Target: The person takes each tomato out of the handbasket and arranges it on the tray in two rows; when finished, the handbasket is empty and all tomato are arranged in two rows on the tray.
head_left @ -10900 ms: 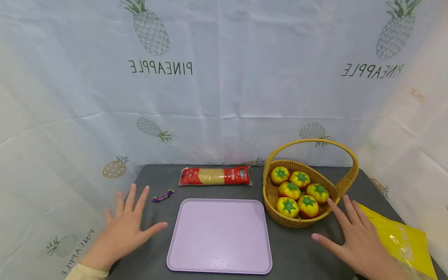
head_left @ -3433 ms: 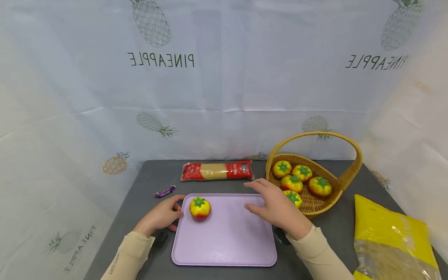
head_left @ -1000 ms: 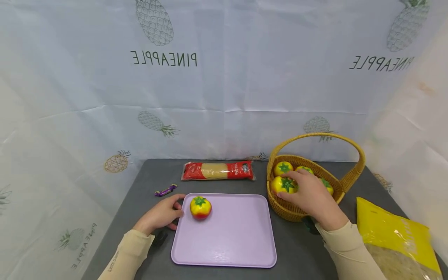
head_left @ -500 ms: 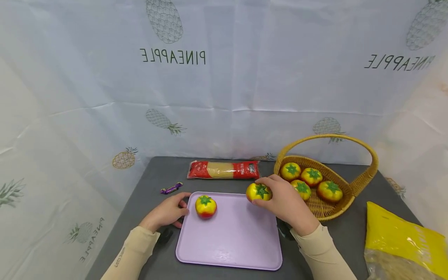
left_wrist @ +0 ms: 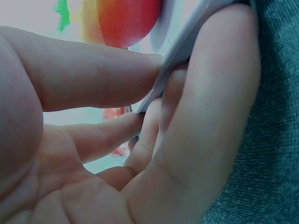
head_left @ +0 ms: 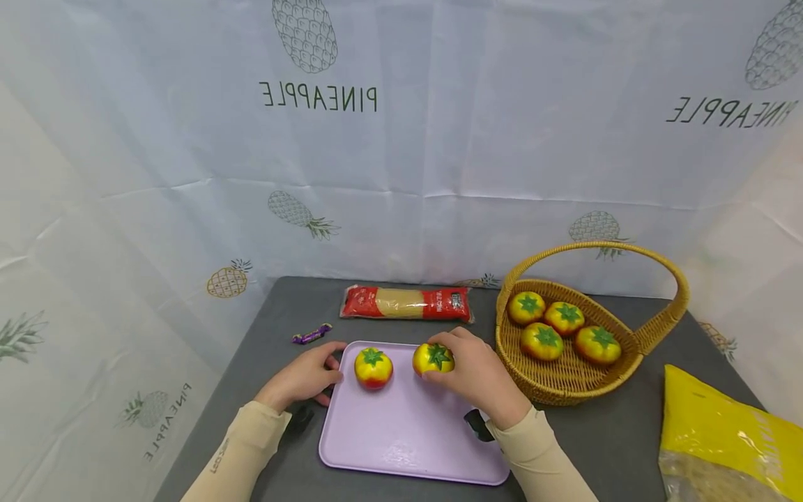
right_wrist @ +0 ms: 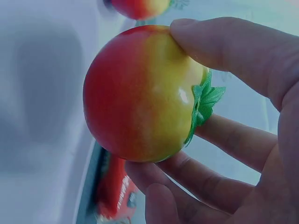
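A lilac tray (head_left: 408, 439) lies on the grey table. One red-and-yellow tomato (head_left: 373, 367) sits at its far left part. My right hand (head_left: 447, 369) grips a second tomato (head_left: 431, 356) just right of the first, low over the tray. In the right wrist view, thumb and fingers curl round this tomato (right_wrist: 145, 93). My left hand (head_left: 329, 364) holds the tray's far left corner. The left wrist view shows its fingers pinching the tray edge (left_wrist: 180, 56), with the first tomato (left_wrist: 126, 18) just beyond.
A wicker basket (head_left: 558, 390) with a tall handle stands right of the tray and holds several tomatoes. A red pasta pack (head_left: 406, 302) lies behind the tray, a purple candy (head_left: 311, 335) at the far left. A yellow bag (head_left: 721, 425) lies at the front right.
My right hand took a tomato out of the basket and carried it left over the tray, beside the first tomato. My left hand stayed on the tray's corner.
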### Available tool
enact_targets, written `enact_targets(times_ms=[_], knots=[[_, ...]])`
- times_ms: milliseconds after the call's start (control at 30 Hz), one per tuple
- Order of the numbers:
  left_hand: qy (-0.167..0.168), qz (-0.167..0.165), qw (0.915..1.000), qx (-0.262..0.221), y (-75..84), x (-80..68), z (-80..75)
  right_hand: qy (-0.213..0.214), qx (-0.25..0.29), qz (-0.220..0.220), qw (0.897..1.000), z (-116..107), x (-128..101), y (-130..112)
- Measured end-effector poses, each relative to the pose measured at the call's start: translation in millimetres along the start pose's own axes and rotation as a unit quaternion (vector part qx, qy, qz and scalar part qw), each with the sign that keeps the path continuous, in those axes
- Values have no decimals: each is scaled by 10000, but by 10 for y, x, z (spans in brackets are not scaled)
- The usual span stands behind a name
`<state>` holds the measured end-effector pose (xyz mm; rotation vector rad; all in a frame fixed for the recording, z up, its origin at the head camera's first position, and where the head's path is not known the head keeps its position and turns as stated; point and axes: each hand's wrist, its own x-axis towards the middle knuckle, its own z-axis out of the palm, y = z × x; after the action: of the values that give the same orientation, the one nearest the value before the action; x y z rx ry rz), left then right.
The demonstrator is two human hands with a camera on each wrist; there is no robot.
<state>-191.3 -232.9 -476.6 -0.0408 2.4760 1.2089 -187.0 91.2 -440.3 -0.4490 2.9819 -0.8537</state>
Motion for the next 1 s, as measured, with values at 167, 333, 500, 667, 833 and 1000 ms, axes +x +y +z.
enact_targets(times_ms=[167, 333, 500, 667, 833, 1000], knots=[[4, -17, 10000, 10, 1, 0, -12, -91, -154, -184, 9997, 112, -3, -32], [-1, -69, 10000, 6, -1, -3, -11, -128, -273, -374, 9988, 181, 3, -49], [-11, -58, 10000, -36, 3, -7, -2, -201, -194, -423, 9987, 205, 3, -56], [-15, -67, 10000, -31, 2, -8, 1, -259, -204, -370, 9988, 225, 13, -54], [-14, -63, 10000, 8, 10, -3, 1, -238, -223, -409, 9986, 225, 7, -60], [-24, -65, 10000, 41, 23, 3, -4, -200, -263, -403, 9986, 233, 5, -62]])
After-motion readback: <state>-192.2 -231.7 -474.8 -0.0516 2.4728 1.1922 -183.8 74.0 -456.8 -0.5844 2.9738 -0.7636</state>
